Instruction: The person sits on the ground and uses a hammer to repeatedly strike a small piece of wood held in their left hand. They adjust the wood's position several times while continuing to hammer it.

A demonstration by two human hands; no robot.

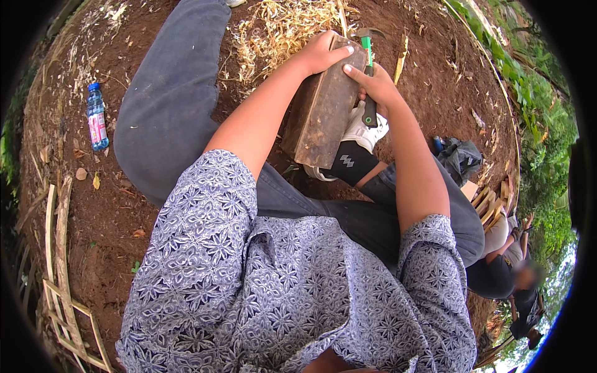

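Note:
A long, worn brown wooden block (329, 115) stands slanted between my legs. My left hand (322, 55) is closed over its far end, thumb lying on the top face. My right hand (378, 86) wraps round the black grip of a hammer (367, 53) with a green neck. The hammer's metal head points away from me, just right of the block's far end. My right thumb reaches toward the block's edge; whether it touches is hard to tell. Beneath the hammer grip is my white shoe (360, 129). The block's underside is hidden.
Curly wood shavings (273, 31) cover the soil beyond the block. A plastic bottle (97, 118) with a blue cap lies at left, near wooden strips (62, 248). To the right are a dark plastic bag (461, 158), stacked wood pieces (494, 205) and other people (497, 270).

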